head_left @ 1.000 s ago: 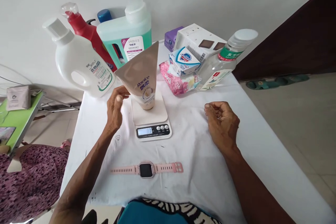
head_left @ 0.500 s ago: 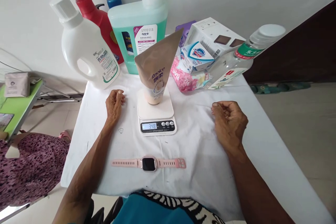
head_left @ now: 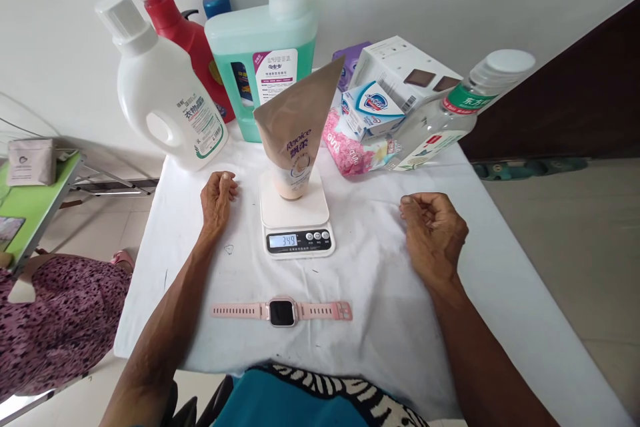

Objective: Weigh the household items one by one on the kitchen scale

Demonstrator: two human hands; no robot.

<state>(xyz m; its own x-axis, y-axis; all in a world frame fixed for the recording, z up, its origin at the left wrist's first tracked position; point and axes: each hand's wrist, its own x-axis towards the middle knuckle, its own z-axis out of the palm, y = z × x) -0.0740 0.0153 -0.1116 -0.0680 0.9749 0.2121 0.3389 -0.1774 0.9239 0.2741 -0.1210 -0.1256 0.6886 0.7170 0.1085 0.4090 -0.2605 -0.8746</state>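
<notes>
Tube: I see the beige tube (head_left: 299, 127) standing cap-down on the scale (head_left: 296, 213), near the middle of the table (head_left: 380, 293), a little toward its far edge.
Long axis: upright, leaning slightly, with the flat crimped end fanned out at the top and tilted toward the right.
Bearing from left hand: the tube lies to the right of my left hand (head_left: 217, 199) and slightly farther from me; only the scale's left edge sits between them.
Bearing from right hand: from my right hand (head_left: 434, 230) the tube is off to the left and farther away, well apart.
Nearer hand: the left, clearly.
Left hand pose: resting on the cloth just beside the scale, fingers curled loosely under, gripping nothing, forearm running back toward the near edge.
Right hand pose: a loose fist on the cloth, thumb laid against the forefinger, nothing pinched that I can make out.
Display: lit; I read 349.
Near edge: a pink watch (head_left: 281, 311) lies flat, strap stretched left to right, between my forearms.
Far edge: a white jug (head_left: 165, 90), a green jug (head_left: 265, 63) and a clear bottle (head_left: 443, 123) stand behind the scale.
</notes>
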